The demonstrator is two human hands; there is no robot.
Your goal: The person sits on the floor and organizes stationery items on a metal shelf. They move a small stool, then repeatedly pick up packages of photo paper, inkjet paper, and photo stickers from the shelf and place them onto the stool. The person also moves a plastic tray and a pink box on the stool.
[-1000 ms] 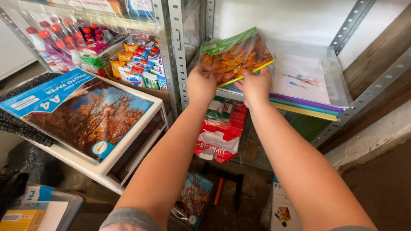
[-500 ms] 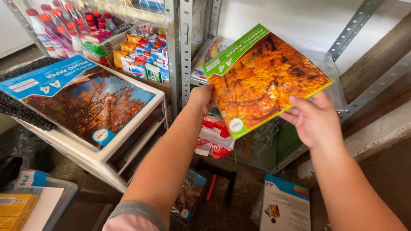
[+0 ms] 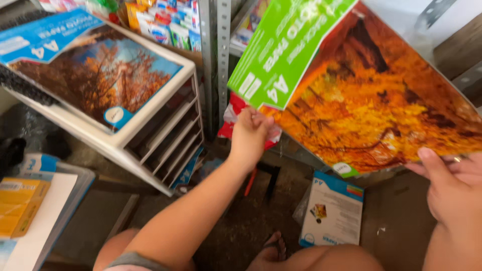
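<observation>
Photo-paper pack now off the shelf, drawn close and tilted.

Left: blue-topped pack with autumn trees lies flat on the white drawer unit. Centre: left hand pinches the lower edge of the green-banded glossy orange-foliage pack, which fills far more of the view than a second ago. Right hand supports its near corner, fingers spread underneath.

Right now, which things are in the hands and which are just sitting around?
In hand:
- green and orange paper pack, held by the left hand at its lower left edge and the right hand at its lower right corner

Lying about:
- blue paper pack on top of the white drawer unit
- white and blue pack on the floor
- yellow pack at lower left
- metal shelf post
</observation>
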